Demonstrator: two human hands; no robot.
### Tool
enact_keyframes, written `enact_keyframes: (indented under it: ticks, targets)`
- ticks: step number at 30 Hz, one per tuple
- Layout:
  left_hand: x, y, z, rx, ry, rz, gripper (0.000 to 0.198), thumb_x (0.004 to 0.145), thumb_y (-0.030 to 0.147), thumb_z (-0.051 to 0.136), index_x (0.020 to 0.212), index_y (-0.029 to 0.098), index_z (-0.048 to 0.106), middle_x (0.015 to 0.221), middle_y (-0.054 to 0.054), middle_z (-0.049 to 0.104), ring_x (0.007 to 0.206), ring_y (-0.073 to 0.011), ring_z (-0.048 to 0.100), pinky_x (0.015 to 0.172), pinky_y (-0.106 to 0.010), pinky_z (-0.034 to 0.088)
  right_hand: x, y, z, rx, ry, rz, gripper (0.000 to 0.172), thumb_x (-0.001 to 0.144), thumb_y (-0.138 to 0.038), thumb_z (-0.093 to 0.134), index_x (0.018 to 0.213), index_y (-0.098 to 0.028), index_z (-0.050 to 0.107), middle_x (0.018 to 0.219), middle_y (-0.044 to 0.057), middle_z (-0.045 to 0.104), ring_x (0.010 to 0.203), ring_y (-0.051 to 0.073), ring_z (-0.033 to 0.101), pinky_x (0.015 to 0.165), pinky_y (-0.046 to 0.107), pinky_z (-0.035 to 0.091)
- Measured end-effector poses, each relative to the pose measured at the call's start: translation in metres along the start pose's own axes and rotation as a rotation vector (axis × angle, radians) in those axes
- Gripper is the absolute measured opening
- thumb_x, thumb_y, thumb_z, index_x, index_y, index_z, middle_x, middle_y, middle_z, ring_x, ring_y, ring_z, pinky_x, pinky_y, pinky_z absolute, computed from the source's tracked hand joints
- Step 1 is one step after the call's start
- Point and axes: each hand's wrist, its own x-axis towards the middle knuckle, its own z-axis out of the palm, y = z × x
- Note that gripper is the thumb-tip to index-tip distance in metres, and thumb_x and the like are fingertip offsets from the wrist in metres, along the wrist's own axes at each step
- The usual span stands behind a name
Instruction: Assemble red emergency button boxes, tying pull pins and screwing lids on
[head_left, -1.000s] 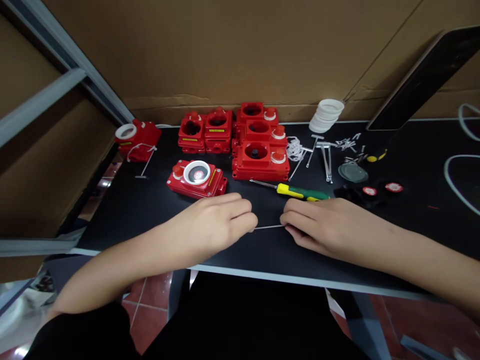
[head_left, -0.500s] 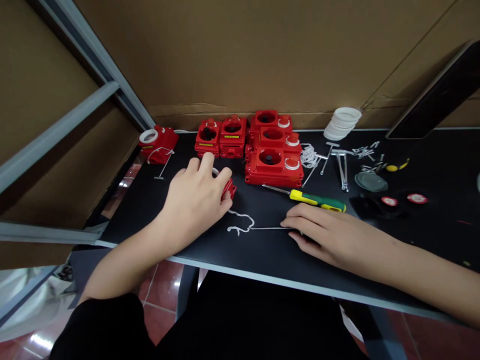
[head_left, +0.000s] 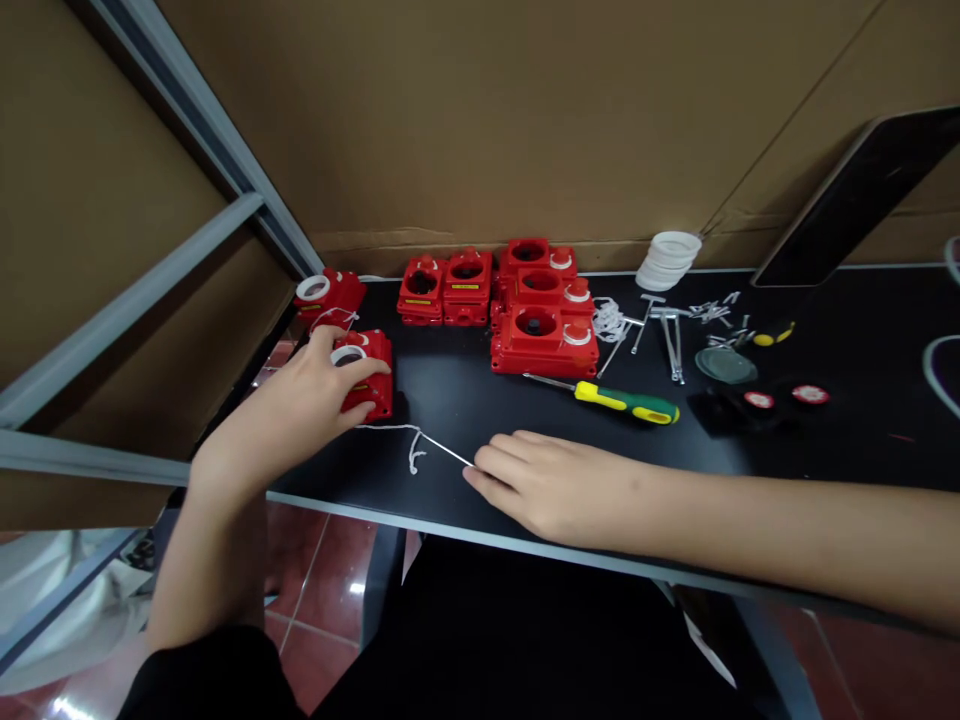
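Note:
My left hand [head_left: 300, 410] is closed over a red box [head_left: 381, 350] at the left of the table, its thumb and fingers on either side of a white ring [head_left: 348, 355]. A white string [head_left: 390, 427] runs from the box to a thin metal rod [head_left: 446, 448]. Near the front edge, my right hand [head_left: 536, 480] pinches the far end of that rod; the end itself is hidden by the fingers. The string's loose knotted tail [head_left: 414, 458] lies on the black tabletop.
Behind stand several red boxes [head_left: 544, 340] and another red box [head_left: 341, 290] at far left. A green-yellow screwdriver [head_left: 628, 401], T-shaped metal rods [head_left: 673, 345], stacked white rings [head_left: 669, 260], clear discs [head_left: 726, 365] and a dark panel [head_left: 855, 200] are to the right. A grey frame [head_left: 127, 310] borders the left.
The red box has moved left under my left hand, close to the far-left box. My right hand has moved left and nearer to me with the rod, and the string has straightened.

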Motion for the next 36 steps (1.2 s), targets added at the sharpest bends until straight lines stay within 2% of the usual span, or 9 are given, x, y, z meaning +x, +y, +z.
enact_keyframes:
  ticks: [3, 6, 9, 13, 17, 20, 23, 28, 36]
  targets:
    - [0.009, -0.016, 0.002, 0.068, -0.071, -0.047, 0.038, 0.1, 0.029, 0.073, 0.137, 0.029, 0.082, 0.159, -0.017, 0.061, 0.139, -0.0416, 0.071, 0.114, -0.058, 0.067, 0.021, -0.002, 0.006, 0.012, -0.014, -0.03, 0.033, 0.12, -0.011, 0.048, 0.129, -0.006, 0.08, 0.106, 0.014, 0.075, 0.096, 0.024, 0.068, 0.08, 0.036, 0.057]
    - [0.029, -0.03, -0.001, 0.049, -0.15, -0.057, 0.043, 0.097, 0.025, 0.069, 0.138, 0.025, 0.08, 0.17, -0.018, 0.056, 0.155, -0.0425, 0.063, 0.124, -0.057, 0.062, 0.043, -0.004, 0.01, 0.024, -0.025, -0.048, 0.033, 0.121, -0.012, 0.048, 0.114, -0.011, 0.08, 0.107, 0.013, 0.076, 0.093, 0.023, 0.067, 0.076, 0.034, 0.054]
    - [0.042, -0.038, -0.004, 0.092, -0.191, -0.067, 0.048, 0.089, 0.018, 0.07, 0.136, 0.024, 0.08, 0.16, -0.019, 0.063, 0.145, -0.042, 0.068, 0.125, -0.058, 0.06, 0.065, -0.004, 0.014, 0.033, -0.025, -0.056, 0.031, 0.12, -0.011, 0.049, 0.109, -0.013, 0.078, 0.106, 0.012, 0.076, 0.092, 0.022, 0.067, 0.076, 0.034, 0.053]
    - [0.041, -0.04, -0.009, 0.185, -0.206, -0.095, 0.046, 0.089, 0.021, 0.074, 0.134, 0.024, 0.081, 0.137, -0.019, 0.071, 0.122, -0.0436, 0.075, 0.114, -0.061, 0.063, 0.089, -0.004, 0.019, 0.05, -0.02, -0.069, 0.032, 0.122, -0.013, 0.049, 0.107, -0.014, 0.077, 0.104, 0.01, 0.076, 0.09, 0.021, 0.067, 0.072, 0.032, 0.052]
    - [0.039, -0.043, -0.01, 0.189, -0.251, -0.078, 0.048, 0.096, 0.027, 0.071, 0.144, 0.024, 0.077, 0.143, -0.02, 0.068, 0.124, -0.0419, 0.073, 0.117, -0.059, 0.061, 0.101, -0.008, 0.022, 0.072, -0.015, -0.078, 0.032, 0.121, -0.011, 0.049, 0.108, -0.013, 0.078, 0.106, 0.011, 0.076, 0.092, 0.021, 0.068, 0.071, 0.032, 0.053]
    - [0.047, -0.051, -0.01, 0.108, -0.205, -0.099, 0.07, 0.098, 0.03, 0.073, 0.167, 0.025, 0.061, 0.154, -0.019, 0.067, 0.138, -0.0407, 0.067, 0.124, -0.056, 0.057, 0.107, -0.01, 0.024, 0.09, -0.01, -0.073, 0.033, 0.12, -0.009, 0.047, 0.109, -0.013, 0.078, 0.106, 0.012, 0.076, 0.093, 0.022, 0.068, 0.073, 0.032, 0.054]
    - [0.058, -0.065, -0.009, 0.105, -0.122, -0.147, 0.08, 0.094, 0.036, 0.083, 0.169, 0.025, 0.057, 0.16, -0.02, 0.066, 0.142, -0.0448, 0.062, 0.127, -0.062, 0.052, 0.116, -0.011, 0.027, 0.097, -0.003, -0.043, 0.034, 0.119, -0.008, 0.047, 0.11, -0.012, 0.079, 0.108, 0.014, 0.077, 0.097, 0.024, 0.07, 0.076, 0.034, 0.057]
    - [0.075, -0.093, -0.01, 0.159, -0.091, -0.204, 0.052, 0.094, 0.043, 0.082, 0.143, 0.027, 0.079, 0.134, -0.016, 0.074, 0.135, -0.0473, 0.06, 0.125, -0.065, 0.049, 0.14, -0.006, 0.035, 0.092, 0.003, 0.036, 0.037, 0.116, -0.003, 0.045, 0.11, -0.008, 0.082, 0.112, 0.019, 0.076, 0.108, 0.028, 0.072, 0.08, 0.037, 0.061]
    - [0.099, -0.114, -0.006, 0.151, -0.106, -0.212, 0.037, 0.098, 0.043, 0.072, 0.128, 0.024, 0.086, 0.12, -0.016, 0.076, 0.129, -0.0424, 0.063, 0.126, -0.06, 0.046, 0.191, 0.012, 0.044, 0.075, 0.016, 0.123, 0.042, 0.114, 0.0, 0.041, 0.114, -0.004, 0.083, 0.123, 0.024, 0.077, 0.116, 0.03, 0.072, 0.089, 0.04, 0.065]
